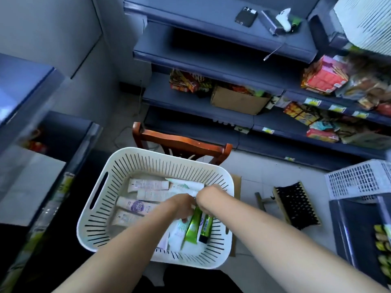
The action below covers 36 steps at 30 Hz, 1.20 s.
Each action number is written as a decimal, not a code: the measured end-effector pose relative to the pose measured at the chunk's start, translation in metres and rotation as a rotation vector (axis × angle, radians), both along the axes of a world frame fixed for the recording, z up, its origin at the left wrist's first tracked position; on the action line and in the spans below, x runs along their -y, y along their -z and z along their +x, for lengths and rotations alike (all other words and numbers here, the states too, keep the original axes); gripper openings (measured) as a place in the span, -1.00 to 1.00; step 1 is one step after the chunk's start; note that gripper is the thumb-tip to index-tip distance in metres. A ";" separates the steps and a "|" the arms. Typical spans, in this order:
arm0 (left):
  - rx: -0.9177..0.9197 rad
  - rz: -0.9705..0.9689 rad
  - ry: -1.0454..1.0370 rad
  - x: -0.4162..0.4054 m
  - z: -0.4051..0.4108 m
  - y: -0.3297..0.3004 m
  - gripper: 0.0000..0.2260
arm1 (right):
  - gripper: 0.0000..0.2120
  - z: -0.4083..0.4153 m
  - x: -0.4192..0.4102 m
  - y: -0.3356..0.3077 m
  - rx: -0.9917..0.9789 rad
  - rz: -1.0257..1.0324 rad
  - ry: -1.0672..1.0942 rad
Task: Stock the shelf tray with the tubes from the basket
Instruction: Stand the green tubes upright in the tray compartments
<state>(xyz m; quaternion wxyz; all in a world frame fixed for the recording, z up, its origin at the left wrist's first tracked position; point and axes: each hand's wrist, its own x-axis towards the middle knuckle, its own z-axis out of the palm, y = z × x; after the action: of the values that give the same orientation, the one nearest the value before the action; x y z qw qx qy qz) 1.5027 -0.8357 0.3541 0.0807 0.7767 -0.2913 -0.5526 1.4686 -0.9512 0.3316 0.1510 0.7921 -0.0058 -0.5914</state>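
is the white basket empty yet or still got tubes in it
Not empty: the white basket holds several pale tubes and two green tubes.

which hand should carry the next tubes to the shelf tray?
Right, probably. The right hand is nearest the tray at right; the left hand would cross over. Both are in the basket; grips blurred.

basket (99, 210): white plastic, slotted walls, smooth, slight sheen
green tube (191, 228): glossy, foil-like, just below the grips
pale tubes (148, 185): smooth matt plastic with print, left of the grips
chair (179, 142): red-brown wood, polished, beyond the basket
shelves (222, 58): blue-grey painted metal by the look, smooth, dull
box (237, 101): brown cardboard, matt
phone (246, 16): black, glossy back
crate (359, 178): white plastic lattice, right of the grips
snack packs (325, 75): shiny printed wrap
floor (264, 176): pale tile, smooth
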 end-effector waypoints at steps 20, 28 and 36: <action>-0.048 0.049 0.006 0.022 -0.016 0.033 -0.88 | -0.45 0.000 0.001 0.007 -0.014 -0.090 -0.087; 0.081 -0.068 0.050 -0.011 0.005 0.013 -0.71 | -0.50 -0.003 -0.003 0.004 -0.011 -0.105 -0.070; 0.134 -0.056 0.135 -0.051 0.023 -0.018 -0.48 | -0.71 0.007 -0.016 -0.051 0.012 -0.023 -0.005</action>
<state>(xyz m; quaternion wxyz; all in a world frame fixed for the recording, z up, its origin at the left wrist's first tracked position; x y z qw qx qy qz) 1.5258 -0.7845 0.3718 0.0452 0.7880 -0.3630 -0.4953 1.4757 -0.9353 0.3826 0.1616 0.7939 -0.0117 -0.5860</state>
